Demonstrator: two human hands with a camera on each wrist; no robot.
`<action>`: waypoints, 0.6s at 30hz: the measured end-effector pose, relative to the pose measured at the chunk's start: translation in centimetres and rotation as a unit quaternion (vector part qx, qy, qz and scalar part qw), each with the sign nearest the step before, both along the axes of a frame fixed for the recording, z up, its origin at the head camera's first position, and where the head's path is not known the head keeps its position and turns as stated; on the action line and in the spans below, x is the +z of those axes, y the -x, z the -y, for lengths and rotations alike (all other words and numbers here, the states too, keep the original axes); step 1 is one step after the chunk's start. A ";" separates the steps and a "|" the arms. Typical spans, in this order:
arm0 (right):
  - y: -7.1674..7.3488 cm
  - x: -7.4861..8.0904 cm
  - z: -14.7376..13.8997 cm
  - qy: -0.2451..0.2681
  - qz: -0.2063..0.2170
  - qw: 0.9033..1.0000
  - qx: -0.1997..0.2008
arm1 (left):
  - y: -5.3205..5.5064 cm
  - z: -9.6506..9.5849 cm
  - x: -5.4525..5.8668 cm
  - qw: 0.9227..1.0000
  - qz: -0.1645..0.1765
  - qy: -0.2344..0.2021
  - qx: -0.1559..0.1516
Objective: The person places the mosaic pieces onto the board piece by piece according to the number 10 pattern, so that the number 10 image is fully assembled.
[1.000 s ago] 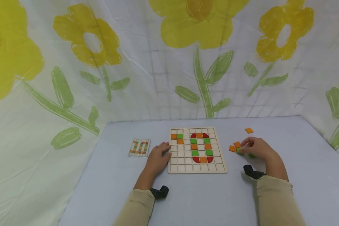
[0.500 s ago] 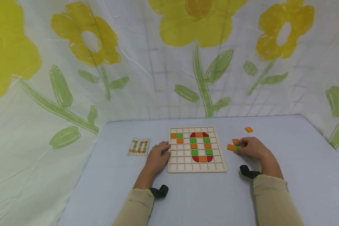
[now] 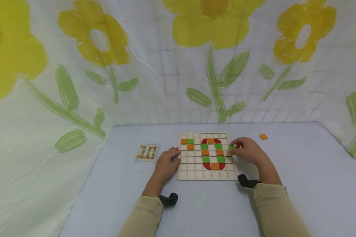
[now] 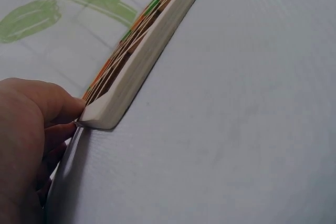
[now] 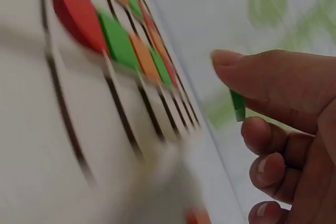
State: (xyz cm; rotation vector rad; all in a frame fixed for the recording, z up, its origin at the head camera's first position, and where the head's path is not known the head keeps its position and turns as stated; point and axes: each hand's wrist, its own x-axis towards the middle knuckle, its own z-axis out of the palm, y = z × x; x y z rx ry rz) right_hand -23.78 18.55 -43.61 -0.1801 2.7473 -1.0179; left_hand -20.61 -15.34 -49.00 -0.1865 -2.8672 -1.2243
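Observation:
A pale wooden grid board (image 3: 191, 175) lies on the table, with red, orange and green tiles forming a ring on its right part and several orange and green tiles at its upper left. My left hand (image 3: 166, 164) rests against the board's left edge, fingers relaxed; the left wrist view shows the thumb (image 4: 60, 103) touching the board's corner. Between thumb and fingers my right hand (image 3: 249, 152) pinches a green tile (image 3: 231, 147), held over the board's right edge. The right wrist view shows this green tile (image 5: 238, 106) mostly covered by the thumb.
A small printed card (image 3: 147, 153) with a coloured grid pattern lies left of the board. One orange tile (image 3: 263, 136) sits at the far right of the table. Low in the right wrist view is a blurred orange piece (image 5: 197, 216). A flowered curtain (image 3: 154, 98) hangs behind.
My right hand has picked up the green tile from the small group on the right and carried it left to the board. My left hand stays in place.

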 end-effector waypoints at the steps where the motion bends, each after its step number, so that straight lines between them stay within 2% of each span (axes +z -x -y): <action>1: 0.1 0.0 1.2 0.001 -0.006 1.000 0.011 | 0.0 0.0 0.0 1.000 0.000 -0.001 0.000; 6: 0.4 -0.3 7.2 0.014 -0.022 0.997 0.066 | 0.1 0.0 -0.1 1.000 -0.004 -0.002 -0.004; 9: 0.7 -0.5 10.3 0.024 -0.020 0.996 0.086 | 0.1 0.0 -0.1 1.000 -0.003 0.002 -0.001; 13: 1.4 -1.1 13.2 0.009 -0.007 0.996 0.088 | 0.2 0.1 -0.1 1.000 -0.008 0.001 -0.007; 18: 1.6 -1.5 14.8 -0.022 -0.002 0.997 0.069 | 0.1 0.3 -0.1 1.000 -0.008 0.006 -0.010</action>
